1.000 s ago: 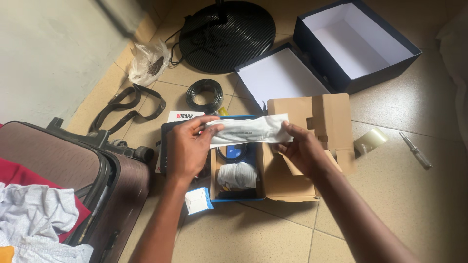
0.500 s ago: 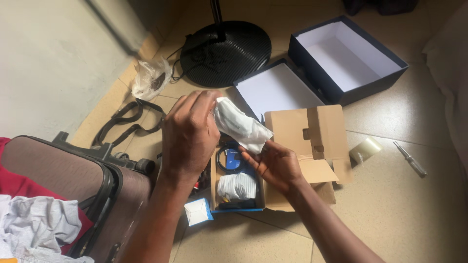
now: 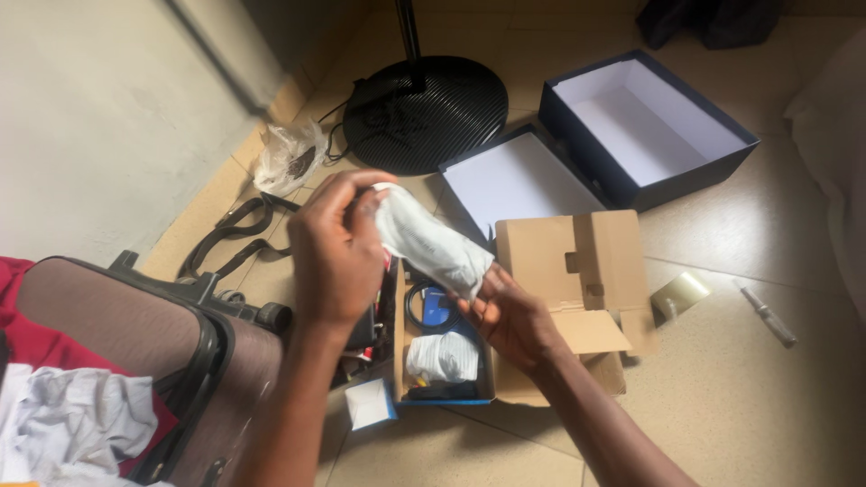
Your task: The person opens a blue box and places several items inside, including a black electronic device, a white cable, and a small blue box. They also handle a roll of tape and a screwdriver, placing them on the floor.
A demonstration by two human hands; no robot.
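Note:
Both my hands hold a long white plastic-wrapped packet (image 3: 431,243) above an open cardboard box (image 3: 577,271). My left hand (image 3: 336,257) grips the packet's upper end with curled fingers. My right hand (image 3: 510,316) supports its lower end from below, palm up. Inside the box lie a second white wrapped bundle (image 3: 442,356), a coiled black cable (image 3: 419,302) and a blue part (image 3: 440,311). The box flaps stand open to the right.
A brown suitcase (image 3: 135,343) with white cloth (image 3: 72,424) lies at the left. A dark shoe box (image 3: 649,126) and its lid (image 3: 514,180) sit behind, near a round black fan base (image 3: 424,113). A black strap (image 3: 230,239), plastic bag (image 3: 289,162), tape roll (image 3: 681,293) and small tool (image 3: 767,314) lie on the tiled floor.
The packet was held flat and stretched between both hands a second ago. My left hand has lifted its end up, tilting the packet, while my right hand dropped beneath the lower end.

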